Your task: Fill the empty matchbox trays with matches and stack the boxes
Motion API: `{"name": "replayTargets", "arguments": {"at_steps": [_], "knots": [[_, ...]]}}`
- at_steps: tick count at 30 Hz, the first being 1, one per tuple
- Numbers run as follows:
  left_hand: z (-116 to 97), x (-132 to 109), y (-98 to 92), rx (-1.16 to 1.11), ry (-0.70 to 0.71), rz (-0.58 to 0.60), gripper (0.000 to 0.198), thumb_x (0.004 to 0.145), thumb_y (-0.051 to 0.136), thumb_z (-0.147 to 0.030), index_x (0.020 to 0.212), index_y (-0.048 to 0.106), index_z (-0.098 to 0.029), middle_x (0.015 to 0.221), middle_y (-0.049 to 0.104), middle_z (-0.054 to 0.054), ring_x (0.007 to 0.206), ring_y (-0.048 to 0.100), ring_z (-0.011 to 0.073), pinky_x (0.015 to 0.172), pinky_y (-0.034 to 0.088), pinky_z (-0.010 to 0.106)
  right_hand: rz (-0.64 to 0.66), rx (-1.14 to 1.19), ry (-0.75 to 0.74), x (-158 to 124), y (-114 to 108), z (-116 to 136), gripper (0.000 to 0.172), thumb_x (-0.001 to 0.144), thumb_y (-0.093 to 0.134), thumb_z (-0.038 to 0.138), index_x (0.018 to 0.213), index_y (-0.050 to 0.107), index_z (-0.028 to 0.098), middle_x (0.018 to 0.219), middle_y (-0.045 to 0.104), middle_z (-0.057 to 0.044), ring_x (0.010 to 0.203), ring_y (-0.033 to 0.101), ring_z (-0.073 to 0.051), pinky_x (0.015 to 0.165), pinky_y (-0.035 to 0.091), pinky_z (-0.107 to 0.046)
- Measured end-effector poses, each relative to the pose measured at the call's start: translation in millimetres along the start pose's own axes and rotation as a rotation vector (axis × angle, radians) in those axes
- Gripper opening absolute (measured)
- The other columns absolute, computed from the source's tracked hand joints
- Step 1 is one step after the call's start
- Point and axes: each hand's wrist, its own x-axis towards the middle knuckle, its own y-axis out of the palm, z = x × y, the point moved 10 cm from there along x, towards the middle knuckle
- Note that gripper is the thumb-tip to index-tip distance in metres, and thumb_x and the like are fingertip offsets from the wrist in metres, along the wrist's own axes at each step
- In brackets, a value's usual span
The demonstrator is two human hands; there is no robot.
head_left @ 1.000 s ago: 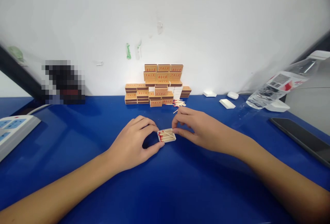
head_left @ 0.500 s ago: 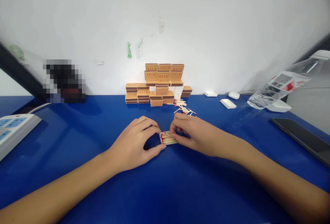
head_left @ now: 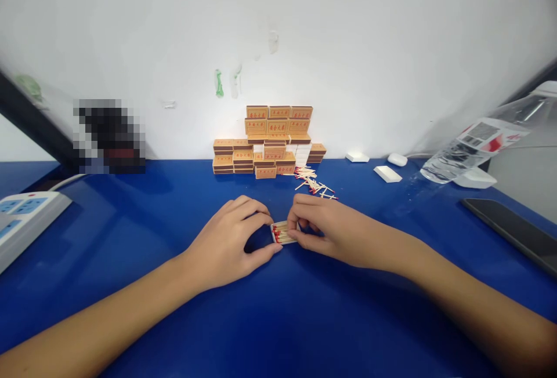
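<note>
A small white matchbox tray [head_left: 274, 237] lies on the blue table, with a row of red-headed matches [head_left: 282, 233] in it. My left hand [head_left: 232, 239] steadies its left end, forefinger at the far corner and thumb at the near one. Over the right part of the tray, my right hand [head_left: 322, 224] is closed in a pinch, fingertips down at the matches; whatever is between them is hidden. Just beyond that hand is a loose heap of matches [head_left: 311, 178]. Behind it stand stacked matchboxes [head_left: 276, 146] against the wall.
White trays [head_left: 387, 174] and a white rounded case [head_left: 397, 160] lie at the back right. A tilted water bottle [head_left: 465, 146] and a dark phone [head_left: 509, 230] are farther right. At the left edge sits a power strip [head_left: 26, 221]; a pixelated dark object [head_left: 108, 137] is behind it.
A match that lay slanted across the tray near my right fingertips now lies more in line with the others. Both hands have hardly moved.
</note>
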Motion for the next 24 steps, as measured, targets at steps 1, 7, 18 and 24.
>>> {"name": "replayTargets", "arguments": {"at_steps": [1, 7, 18, 24], "knots": [[-0.1, 0.2, 0.1, 0.001, -0.001, 0.001, 0.023, 0.095, 0.075, -0.037, 0.11, 0.071, -0.021, 0.116, 0.072, 0.008, 0.109, 0.064, 0.0267, 0.097, 0.054, 0.048, 0.016, 0.005, -0.011, -0.3, 1.3, 0.9, 0.015, 0.106, 0.058, 0.029, 0.096, 0.065, 0.02, 0.098, 0.062, -0.002, 0.077, 0.059, -0.014, 0.071, 0.044, -0.029], [-2.4, 0.3, -0.1, -0.015, 0.013, 0.006, 0.022, 0.095, 0.075, -0.036, 0.111, 0.071, -0.022, 0.116, 0.072, 0.008, 0.109, 0.065, 0.0271, 0.097, 0.054, 0.048, -0.046, 0.022, -0.03, 1.2, -0.1, 2.8, 0.011, 0.107, 0.057, 0.026, 0.104, 0.066, 0.021, 0.104, 0.064, -0.003, 0.083, 0.061, -0.015, 0.073, 0.046, -0.03], [-5.5, 0.4, 0.0, -0.009, 0.028, 0.009, 0.022, 0.095, 0.074, -0.035, 0.11, 0.071, -0.02, 0.115, 0.071, 0.008, 0.107, 0.065, 0.0262, 0.096, 0.054, 0.047, -0.062, -0.019, -0.037, 2.3, 3.1, 2.7, 0.013, 0.106, 0.059, 0.028, 0.098, 0.065, 0.02, 0.102, 0.064, -0.003, 0.079, 0.062, -0.014, 0.07, 0.046, -0.028], [-4.7, -0.4, 0.2, -0.018, 0.029, 0.015, 0.02, 0.096, 0.073, -0.035, 0.11, 0.071, -0.021, 0.117, 0.071, 0.009, 0.108, 0.064, 0.0264, 0.096, 0.054, 0.047, -0.032, 0.007, -0.041, 4.1, 6.7, 5.0, 0.016, 0.107, 0.059, 0.03, 0.101, 0.07, 0.02, 0.101, 0.063, -0.004, 0.079, 0.063, -0.015, 0.072, 0.049, -0.03]]}}
